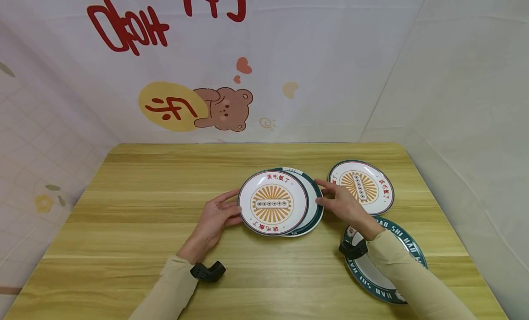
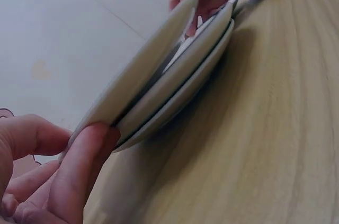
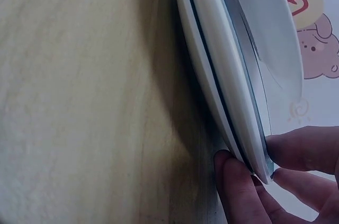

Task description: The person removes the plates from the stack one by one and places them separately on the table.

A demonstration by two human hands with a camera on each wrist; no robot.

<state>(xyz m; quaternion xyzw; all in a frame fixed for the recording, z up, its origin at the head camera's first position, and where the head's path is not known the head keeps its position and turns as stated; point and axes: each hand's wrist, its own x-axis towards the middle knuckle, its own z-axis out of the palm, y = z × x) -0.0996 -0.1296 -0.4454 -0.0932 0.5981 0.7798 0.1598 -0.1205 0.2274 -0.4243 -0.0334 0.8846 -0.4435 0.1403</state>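
Observation:
Over the middle of the table, my left hand [image 1: 212, 219] pinches the left rim of a small plate with an orange sunburst [image 1: 272, 203]. Its far side is lifted off the stack, as the left wrist view shows. Beneath it, shifted to the right, are two stacked plates; the upper, green-rimmed plate [image 1: 316, 210] shows in part. My right hand [image 1: 340, 203] grips the right edge of this pair. In the right wrist view the thumb [image 3: 304, 147] lies over the upper rim and fingertips [image 3: 235, 176] press from below.
Behind my right hand lies another sunburst plate [image 1: 382, 191] at the back right. A larger plate with a lettered green rim [image 1: 413, 246] rests nearer, partly under my right forearm. White printed cloth [image 1: 322, 49] hangs behind the wooden table [image 1: 136, 191] and along its sides.

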